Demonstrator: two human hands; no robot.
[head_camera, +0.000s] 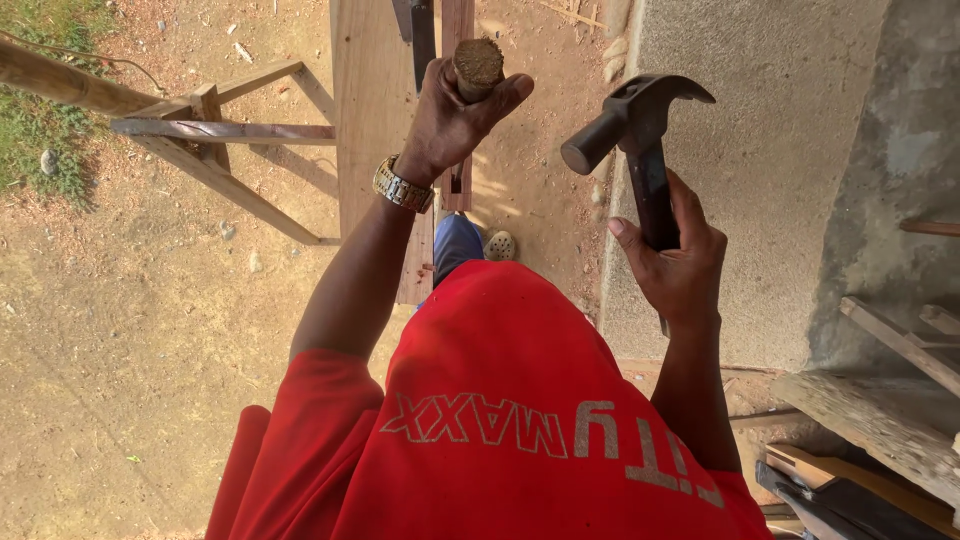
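Right now I see my left hand (450, 120) wrapped tight around a chisel handle (478, 65) near the top middle of the frame. The chisel stands upright over a slotted wood plank (370, 100). My right hand (680, 265) is clamped on a claw hammer (635, 125), raised just right of the handle's frayed top end.

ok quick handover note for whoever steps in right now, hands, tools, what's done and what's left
Left hand: wrapped around a wooden-handled chisel, upright over the slot in the narrow board.
Right hand: gripping the claw hammer, raised beside the chisel, not touching it.
Narrow board lies along the wide plank.
Done: a slot is already cut.
Left: likely more chopping; depth cannot be told.
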